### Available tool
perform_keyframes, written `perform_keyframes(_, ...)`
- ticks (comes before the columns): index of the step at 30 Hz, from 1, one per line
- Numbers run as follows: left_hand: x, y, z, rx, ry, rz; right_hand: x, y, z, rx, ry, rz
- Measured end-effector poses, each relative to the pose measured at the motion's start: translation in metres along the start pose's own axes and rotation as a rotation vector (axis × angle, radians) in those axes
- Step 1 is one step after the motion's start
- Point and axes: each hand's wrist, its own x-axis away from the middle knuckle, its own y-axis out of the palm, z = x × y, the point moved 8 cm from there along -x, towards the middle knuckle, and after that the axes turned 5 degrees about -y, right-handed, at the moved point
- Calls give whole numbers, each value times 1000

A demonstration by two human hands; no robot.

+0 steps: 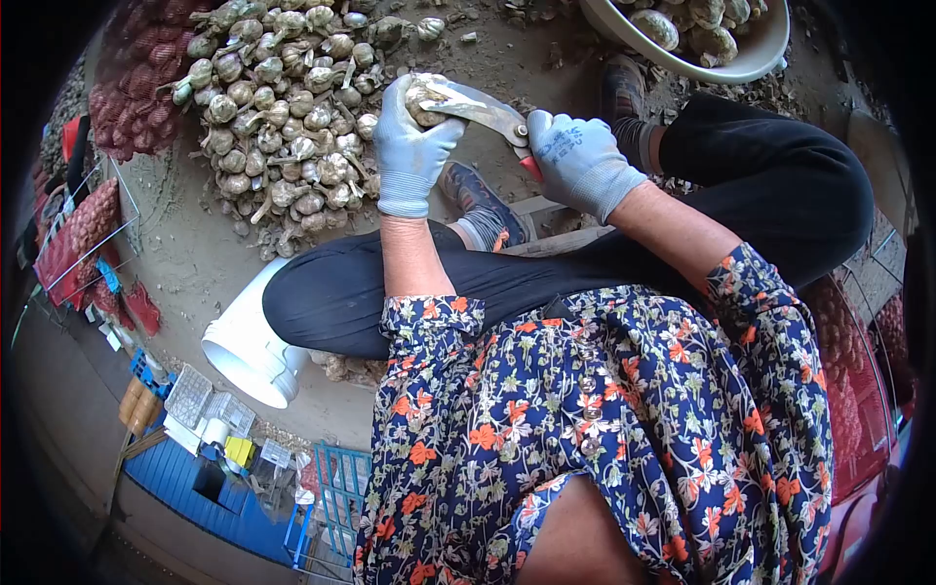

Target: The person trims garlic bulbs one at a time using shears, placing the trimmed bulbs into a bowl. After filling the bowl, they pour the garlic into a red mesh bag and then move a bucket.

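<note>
My left hand [414,146], in a grey work glove, is wrapped round a garlic bulb [421,101] above the near edge of a big pile of garlic [292,117]. A pair of pruning shears [497,117] reaches across from the right, its pale metal blades lying against the bulb's stem side. My right hand [580,161], also gloved, is closed on the red handles of the shears; most of the handles are hidden inside the glove.
A white tub [770,58] holding large garlic bulbs stands at the upper right. Red mesh sacks [146,78] lie at the upper left. Beside my knee a white bucket [255,341] lies tipped over. A blue table [195,497] with small items is at lower left.
</note>
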Motion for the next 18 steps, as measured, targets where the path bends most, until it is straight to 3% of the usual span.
perform_keyframes(3, 6, -1, -12, 156, -171, -30, -1, 11, -3, -86, -10, -34)
perform_keyframes(5, 6, -3, -20, 273, -287, -27, -13, 20, 8, -214, 46, 47)
perform_keyframes(7, 11, -4, -13, 229, -253, -41, -23, 14, 48, -241, 167, 157)
perform_keyframes(9, 9, -4, -9, 276, -257, -37, -20, 11, 54, -259, 190, 113)
perform_keyframes(11, 4, -2, -10, 335, -293, -45, -8, -7, 31, -224, 57, 191)
perform_keyframes(13, 4, -6, -11, 213, -264, -66, 1, -6, 19, -139, -9, 221)
perform_keyframes(15, 4, -8, -11, 205, -232, -94, 9, -15, 10, 111, -87, 308)
perform_keyframes(18, 10, -2, -8, 239, -277, -270, 8, -15, 12, 139, -134, 276)
